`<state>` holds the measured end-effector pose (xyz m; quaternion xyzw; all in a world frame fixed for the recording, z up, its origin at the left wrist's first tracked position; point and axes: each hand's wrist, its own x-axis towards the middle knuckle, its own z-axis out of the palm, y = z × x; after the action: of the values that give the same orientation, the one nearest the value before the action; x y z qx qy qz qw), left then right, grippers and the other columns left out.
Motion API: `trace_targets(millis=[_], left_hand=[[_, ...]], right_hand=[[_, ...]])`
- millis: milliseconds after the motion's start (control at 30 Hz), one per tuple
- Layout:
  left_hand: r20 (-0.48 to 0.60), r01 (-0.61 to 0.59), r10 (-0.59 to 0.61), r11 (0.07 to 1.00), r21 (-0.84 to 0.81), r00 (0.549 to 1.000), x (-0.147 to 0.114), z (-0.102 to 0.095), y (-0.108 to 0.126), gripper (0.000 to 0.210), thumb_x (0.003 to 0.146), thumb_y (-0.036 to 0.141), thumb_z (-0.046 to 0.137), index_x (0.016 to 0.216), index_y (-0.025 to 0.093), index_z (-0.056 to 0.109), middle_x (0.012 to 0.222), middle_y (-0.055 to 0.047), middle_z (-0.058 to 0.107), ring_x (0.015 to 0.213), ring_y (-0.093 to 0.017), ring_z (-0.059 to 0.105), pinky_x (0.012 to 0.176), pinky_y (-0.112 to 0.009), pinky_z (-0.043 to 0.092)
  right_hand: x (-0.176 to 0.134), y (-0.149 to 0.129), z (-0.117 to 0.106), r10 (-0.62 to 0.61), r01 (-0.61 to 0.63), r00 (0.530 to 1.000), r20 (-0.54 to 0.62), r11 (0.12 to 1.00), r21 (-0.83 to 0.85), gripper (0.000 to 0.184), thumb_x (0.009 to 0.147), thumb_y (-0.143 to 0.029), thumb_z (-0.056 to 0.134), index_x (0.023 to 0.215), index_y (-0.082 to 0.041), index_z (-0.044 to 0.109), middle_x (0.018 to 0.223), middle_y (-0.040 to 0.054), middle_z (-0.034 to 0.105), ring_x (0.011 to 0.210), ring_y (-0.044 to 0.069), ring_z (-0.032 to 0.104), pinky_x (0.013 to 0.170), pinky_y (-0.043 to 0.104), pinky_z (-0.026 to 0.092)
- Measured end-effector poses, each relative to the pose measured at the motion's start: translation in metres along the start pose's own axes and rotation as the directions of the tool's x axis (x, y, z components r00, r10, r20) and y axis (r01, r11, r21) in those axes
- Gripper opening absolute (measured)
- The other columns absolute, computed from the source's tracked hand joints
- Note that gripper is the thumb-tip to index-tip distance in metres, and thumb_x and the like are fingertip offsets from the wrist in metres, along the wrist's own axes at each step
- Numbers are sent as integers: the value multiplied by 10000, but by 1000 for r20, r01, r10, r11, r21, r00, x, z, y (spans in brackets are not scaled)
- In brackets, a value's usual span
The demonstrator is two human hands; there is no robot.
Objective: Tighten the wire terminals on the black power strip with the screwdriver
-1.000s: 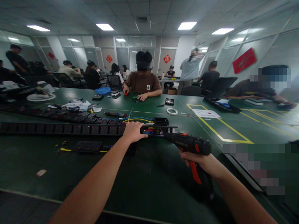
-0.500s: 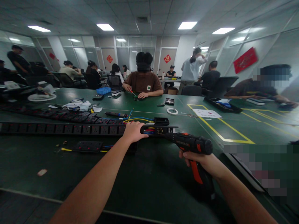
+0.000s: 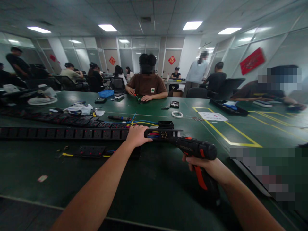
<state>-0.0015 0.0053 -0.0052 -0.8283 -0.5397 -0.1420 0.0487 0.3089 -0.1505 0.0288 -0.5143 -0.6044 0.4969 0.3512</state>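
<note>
Head view showed the left hand [image 3: 137, 138] clasped over the long socket strip [image 3: 72, 133] on the table [image 3: 154, 195], apparently to steady its open end [image 3: 164, 135]; the right hand [image 3: 209, 164] gripped the drill [image 3: 196, 148] by its handle [image 3: 201, 179], seemingly to aim it there.

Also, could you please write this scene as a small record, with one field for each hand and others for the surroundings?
Left hand: grips a long black power strip near its open end
Right hand: holds an orange-and-black cordless drill
Drill nose: at the strip's open end; contact unclear
Nearer the wearer: short socket block
Beyond the strip: white ring, printed sheet
Surface: green table
</note>
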Motion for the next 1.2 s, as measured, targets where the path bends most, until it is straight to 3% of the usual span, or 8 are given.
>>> trace_targets(millis=[267,1200], left_hand=[[3,-3,3,1000,2,1000,-1,-3,1,711,801,746,693,1332,275,650,1300,-96,692,1207,-355,610,986,-470,429],[3,3,-3,1000,-10,1000,0,-2,2,707,809,747,684,1333,274,645,1320,-101,684,1218,-352,602,1001,-471,412]], right_hand=[[1,-2,-1,36,-36,999,10,999,-26,320,803,-484,784,864,-184,693,663,1,658,641,193,589,645,330,433],[-4,-11,6,61,-69,996,-63,989,-131,303,758,-489,760,765,-201,666,626,0,631,611,194,578,598,325,414]])
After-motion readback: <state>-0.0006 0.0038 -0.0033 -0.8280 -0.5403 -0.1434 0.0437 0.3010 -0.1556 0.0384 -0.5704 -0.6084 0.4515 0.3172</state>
